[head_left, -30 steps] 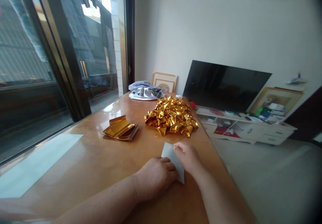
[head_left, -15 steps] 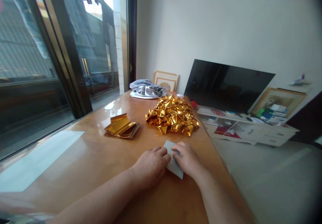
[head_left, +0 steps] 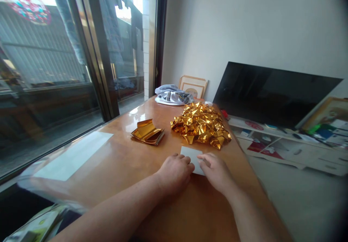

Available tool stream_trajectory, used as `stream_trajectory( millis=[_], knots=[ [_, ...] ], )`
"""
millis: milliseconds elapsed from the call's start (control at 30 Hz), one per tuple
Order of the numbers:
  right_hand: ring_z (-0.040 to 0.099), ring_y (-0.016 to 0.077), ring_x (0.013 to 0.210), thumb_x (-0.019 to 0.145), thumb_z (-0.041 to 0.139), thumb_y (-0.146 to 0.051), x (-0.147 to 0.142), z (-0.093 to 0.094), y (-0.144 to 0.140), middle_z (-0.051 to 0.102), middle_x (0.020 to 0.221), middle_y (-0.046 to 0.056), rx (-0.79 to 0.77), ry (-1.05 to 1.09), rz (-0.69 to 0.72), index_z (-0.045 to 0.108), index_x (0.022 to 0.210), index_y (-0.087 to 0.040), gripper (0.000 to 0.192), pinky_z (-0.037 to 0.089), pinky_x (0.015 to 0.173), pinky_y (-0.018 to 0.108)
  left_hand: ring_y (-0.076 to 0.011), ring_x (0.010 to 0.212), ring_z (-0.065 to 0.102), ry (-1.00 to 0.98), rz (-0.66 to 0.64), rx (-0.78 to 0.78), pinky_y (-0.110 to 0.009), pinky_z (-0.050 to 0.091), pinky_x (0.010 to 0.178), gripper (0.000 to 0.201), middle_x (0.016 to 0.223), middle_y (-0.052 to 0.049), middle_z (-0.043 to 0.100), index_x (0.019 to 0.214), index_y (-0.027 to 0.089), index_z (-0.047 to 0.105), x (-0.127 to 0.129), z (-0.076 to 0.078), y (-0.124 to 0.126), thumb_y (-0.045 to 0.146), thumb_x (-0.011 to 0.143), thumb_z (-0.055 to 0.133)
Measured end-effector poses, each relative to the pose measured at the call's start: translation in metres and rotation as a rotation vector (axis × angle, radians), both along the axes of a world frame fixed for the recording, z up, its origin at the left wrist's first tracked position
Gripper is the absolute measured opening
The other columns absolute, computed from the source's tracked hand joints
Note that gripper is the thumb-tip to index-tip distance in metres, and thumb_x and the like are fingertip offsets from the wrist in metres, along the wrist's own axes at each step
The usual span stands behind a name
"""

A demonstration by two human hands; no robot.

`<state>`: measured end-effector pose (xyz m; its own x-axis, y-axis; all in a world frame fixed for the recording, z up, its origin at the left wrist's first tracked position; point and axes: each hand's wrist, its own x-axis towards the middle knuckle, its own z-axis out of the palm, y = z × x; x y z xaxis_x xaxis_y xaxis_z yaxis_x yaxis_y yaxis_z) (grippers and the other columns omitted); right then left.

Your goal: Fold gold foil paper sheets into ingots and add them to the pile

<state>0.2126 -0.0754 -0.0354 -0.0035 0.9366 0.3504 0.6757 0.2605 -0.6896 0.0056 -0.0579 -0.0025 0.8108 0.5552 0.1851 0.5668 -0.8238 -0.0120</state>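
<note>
A small pale grey sheet of paper (head_left: 192,156) lies on the glossy brown table (head_left: 122,166) in front of me. My left hand (head_left: 176,170) rests on its left side, fingers curled and pressed down on it. At the right edge of the sheet, my right hand (head_left: 216,170) pinches the paper between thumb and fingers. My palms and fingers cover part of the sheet. Beyond the hands stands a heap of folded gold foil pieces (head_left: 201,122). To the left of the heap is a stack of gold foil sheets (head_left: 148,132), the top one curling up.
Bundled grey cloth (head_left: 172,95) and a framed picture (head_left: 193,84) are at the table's far end. A long pale sheet (head_left: 74,155) lies along the left side, near the glass door (head_left: 78,57). A television (head_left: 269,95) stands on a white cabinet (head_left: 307,157) to the right.
The camera view has swung to the left, so things on the table appear further right. The paper under my hands sits at a different angle and shows a wider top edge.
</note>
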Motion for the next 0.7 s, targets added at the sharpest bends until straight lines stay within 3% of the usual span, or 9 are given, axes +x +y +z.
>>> stream_trajectory(
  millis=[267, 467, 700],
  knots=[
    [0.059, 0.0200, 0.076, 0.080, 0.059, -0.019, -0.002, 0.020, -0.013, 0.067, 0.078, 0.002, -0.148, -0.024, 0.134, 0.070, 0.073, -0.023, 0.013, 0.044, 0.070, 0.029, -0.0239, 0.082, 0.063, -0.028, 0.006, -0.076, -0.036, 0.051, 0.073, 0.010, 0.091, -0.008, 0.064, 0.085, 0.021, 0.067, -0.001, -0.004, 0.005, 0.023, 0.084, 0.057],
    [0.055, 0.0162, 0.070, 0.076, 0.066, -0.021, 0.000, 0.033, -0.024, 0.065, 0.077, 0.000, -0.290, -0.008, 0.207, 0.068, 0.077, -0.022, 0.002, 0.039, 0.061, 0.025, -0.0214, 0.083, 0.064, -0.099, 0.018, -0.180, -0.031, 0.050, 0.071, 0.017, 0.088, -0.006, 0.064, 0.088, 0.022, 0.071, -0.003, -0.008, 0.011, 0.022, 0.086, 0.054],
    [0.054, 0.0157, 0.066, 0.076, 0.067, -0.020, 0.003, 0.029, -0.024, 0.063, 0.072, 0.000, -0.337, -0.053, 0.252, 0.066, 0.071, -0.021, 0.005, 0.036, 0.058, 0.024, -0.0208, 0.083, 0.065, -0.124, 0.003, -0.240, -0.030, 0.049, 0.074, 0.015, 0.089, -0.005, 0.066, 0.087, 0.023, 0.071, -0.006, -0.004, 0.016, 0.022, 0.084, 0.056]
  ],
)
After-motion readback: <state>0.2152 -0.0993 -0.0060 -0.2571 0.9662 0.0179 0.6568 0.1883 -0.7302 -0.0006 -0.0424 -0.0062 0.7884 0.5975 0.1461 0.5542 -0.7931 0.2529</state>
